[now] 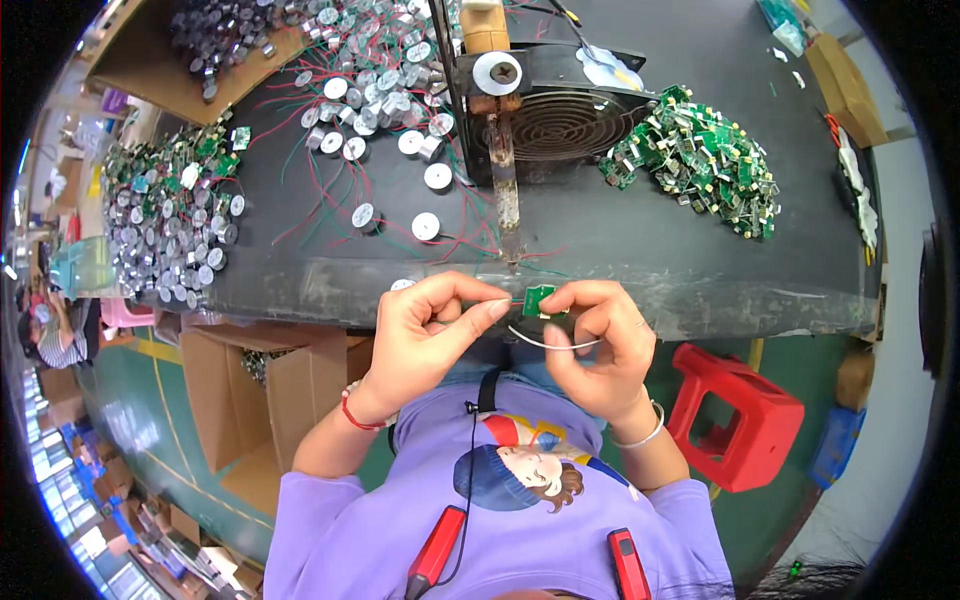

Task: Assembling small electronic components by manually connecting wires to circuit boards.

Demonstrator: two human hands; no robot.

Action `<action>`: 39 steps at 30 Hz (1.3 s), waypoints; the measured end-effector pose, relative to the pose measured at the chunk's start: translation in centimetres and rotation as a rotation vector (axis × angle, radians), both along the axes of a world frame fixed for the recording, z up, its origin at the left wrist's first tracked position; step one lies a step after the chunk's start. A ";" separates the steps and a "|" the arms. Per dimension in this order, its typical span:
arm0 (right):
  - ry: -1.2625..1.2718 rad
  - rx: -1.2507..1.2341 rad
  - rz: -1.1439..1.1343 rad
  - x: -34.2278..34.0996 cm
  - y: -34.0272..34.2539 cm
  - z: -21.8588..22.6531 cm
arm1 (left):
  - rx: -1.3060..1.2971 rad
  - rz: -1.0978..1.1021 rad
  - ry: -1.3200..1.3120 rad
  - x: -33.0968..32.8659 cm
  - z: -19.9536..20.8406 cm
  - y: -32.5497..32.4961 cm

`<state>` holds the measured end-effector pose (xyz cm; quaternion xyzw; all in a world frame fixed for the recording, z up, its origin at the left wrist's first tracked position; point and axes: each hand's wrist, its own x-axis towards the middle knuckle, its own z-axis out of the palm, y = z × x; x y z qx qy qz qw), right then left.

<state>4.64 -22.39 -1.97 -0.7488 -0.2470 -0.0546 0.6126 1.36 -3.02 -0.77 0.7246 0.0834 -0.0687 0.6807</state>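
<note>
Over the black bench (700, 265), left hand (430, 325) had thumb and index together, contents not discernible. Right hand (605, 335) clamped green circuit board (536, 301) at its right side; left edge faced left fingertips, long axis unclear.

- On the circuit board (535, 299), on your side of the black fan (560, 128), you can read no lettering.
- Left of the fan, the wired discs (370, 108) show you no legible marks.
- Right of it, the board pile (705, 160) shows none.
</note>
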 end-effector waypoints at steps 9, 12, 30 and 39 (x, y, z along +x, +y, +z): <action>-0.051 0.073 0.069 1.0 0.5 -0.1 | 0.015 0.015 -0.290 0.7 -0.9 -0.2; -0.056 0.079 0.051 1.4 1.0 0.1 | -0.190 0.004 -0.197 1.1 -0.9 -0.3; -0.162 0.053 0.007 2.5 1.5 0.7 | -0.319 0.036 -0.089 1.9 0.4 -0.1; -0.093 0.077 -0.021 1.9 1.5 0.0 | -0.242 -0.031 -0.135 1.6 0.3 0.1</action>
